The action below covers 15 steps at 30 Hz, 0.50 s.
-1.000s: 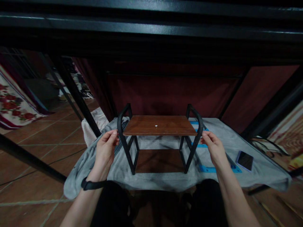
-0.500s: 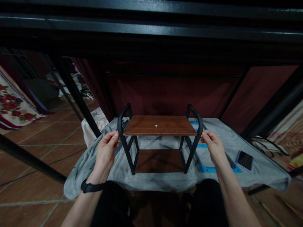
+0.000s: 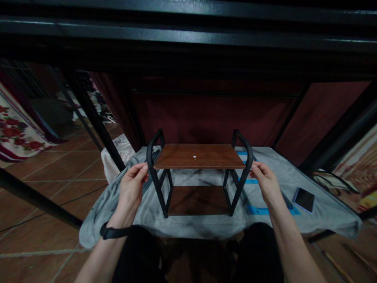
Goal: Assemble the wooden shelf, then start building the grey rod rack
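A small two-tier shelf point(image 3: 199, 156) with brown wood-grain boards and a black tube frame stands upright in front of me. Its lower board point(image 3: 200, 200) sits near the grey cloth. A small white spot marks the top board. At the left side frame, my left hand point(image 3: 134, 182) has its thumb and fingers pinched together, the tips against or just beside the black tube. My right hand point(image 3: 265, 179) is pinched the same way at the right side frame. Whatever small thing either pinch may hold is hidden by the fingers.
Grey cloth point(image 3: 203, 228) covers the surface under the shelf. A blue-edged flat item point(image 3: 259, 211) and a phone point(image 3: 304, 199) lie at the right. Black metal bars point(image 3: 188, 35) cross overhead, and a black post point(image 3: 97, 122) slants at the left. Dark red curtain point(image 3: 206, 114) hangs behind.
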{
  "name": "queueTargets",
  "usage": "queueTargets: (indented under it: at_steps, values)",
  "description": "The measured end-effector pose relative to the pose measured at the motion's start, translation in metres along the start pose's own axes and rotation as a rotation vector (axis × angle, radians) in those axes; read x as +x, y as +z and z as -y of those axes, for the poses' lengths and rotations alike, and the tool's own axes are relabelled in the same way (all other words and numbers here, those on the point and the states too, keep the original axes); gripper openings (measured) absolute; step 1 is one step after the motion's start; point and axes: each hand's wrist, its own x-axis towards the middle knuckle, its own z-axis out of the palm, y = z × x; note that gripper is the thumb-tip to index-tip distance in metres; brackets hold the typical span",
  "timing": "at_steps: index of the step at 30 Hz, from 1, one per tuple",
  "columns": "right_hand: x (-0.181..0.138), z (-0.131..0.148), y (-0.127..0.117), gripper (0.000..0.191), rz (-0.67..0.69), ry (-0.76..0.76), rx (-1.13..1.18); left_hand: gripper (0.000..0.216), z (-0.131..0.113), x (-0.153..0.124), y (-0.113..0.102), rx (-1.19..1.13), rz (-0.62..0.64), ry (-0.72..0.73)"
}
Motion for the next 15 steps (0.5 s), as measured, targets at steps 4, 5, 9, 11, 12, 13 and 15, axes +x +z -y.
queueTargets:
  at_steps: [4, 5, 9, 11, 12, 13, 15]
  values:
    - [-0.0002, 0.0011, 0.0005, 0.034, 0.002, 0.001, 0.008, 0.035, -0.0005, 0.0014, -0.0005, -0.010, -0.012, 0.000]
    - [-0.0012, 0.0012, 0.0003, 0.034, 0.002, 0.006, 0.009, 0.035, -0.0009, 0.0023, 0.0001, -0.013, -0.017, 0.000]
    - [-0.0063, 0.0001, -0.0021, 0.035, -0.003, 0.034, 0.006, 0.035, -0.0015, 0.0056, 0.0033, -0.017, -0.015, 0.000]
    - [-0.0076, -0.0010, -0.0032, 0.035, -0.003, 0.038, 0.002, 0.035, -0.0010, 0.0060, 0.0044, -0.018, -0.012, -0.005]
    - [-0.0077, -0.0016, -0.0034, 0.035, -0.001, 0.037, 0.001, 0.035, -0.0006, 0.0056, 0.0046, -0.018, -0.013, -0.007]
    - [-0.0074, -0.0020, -0.0033, 0.035, 0.001, 0.035, 0.003, 0.034, -0.0002, 0.0049, 0.0046, -0.017, -0.015, -0.009]
    - [-0.0059, -0.0027, -0.0026, 0.035, 0.003, 0.028, 0.007, 0.034, 0.0003, 0.0026, 0.0039, -0.012, -0.013, -0.011]
